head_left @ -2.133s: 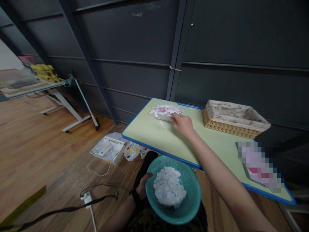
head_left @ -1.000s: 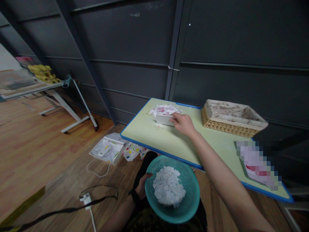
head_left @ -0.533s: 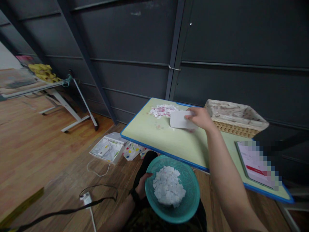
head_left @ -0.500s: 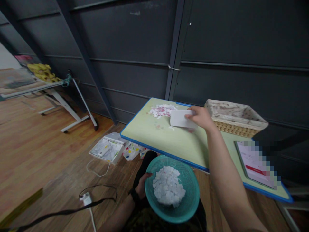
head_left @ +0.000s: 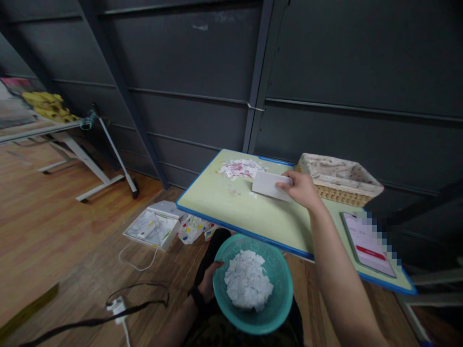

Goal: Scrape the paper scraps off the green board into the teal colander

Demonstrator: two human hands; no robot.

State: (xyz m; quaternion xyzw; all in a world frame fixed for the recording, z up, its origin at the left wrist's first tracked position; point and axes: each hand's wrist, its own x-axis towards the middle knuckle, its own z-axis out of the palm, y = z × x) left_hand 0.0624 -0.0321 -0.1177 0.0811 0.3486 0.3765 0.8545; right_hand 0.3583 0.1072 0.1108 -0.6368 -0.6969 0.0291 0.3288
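My left hand [head_left: 209, 282] grips the left rim of a green plastic basket [head_left: 280, 294], its thumb over the edge and the other fingers hidden beneath. Torn white paper pieces [head_left: 248, 282] fill the middle of the basket, which sits over my lap. Over the low table [head_left: 213, 202], my right hand [head_left: 298, 185] is closed on a flat white card [head_left: 269, 185], held tilted near the tabletop. To the card's left lies a heap of small paper scraps [head_left: 240, 168], some with pink print, and a few loose bits lie just below it.
A lined wicker basket [head_left: 340, 193] stands at the table's back right, with a tablet [head_left: 367, 246] in front of it. On the floor at left are an open white box [head_left: 154, 229], a spotted plastic bag [head_left: 191, 229] and a power strip [head_left: 117, 308] with cables. A dark panelled wall [head_left: 191, 111] rises behind.
The view has turned slightly, shifting most things left. My right hand still holds the card beside the scraps, and my left hand keeps its grip on the green basket.
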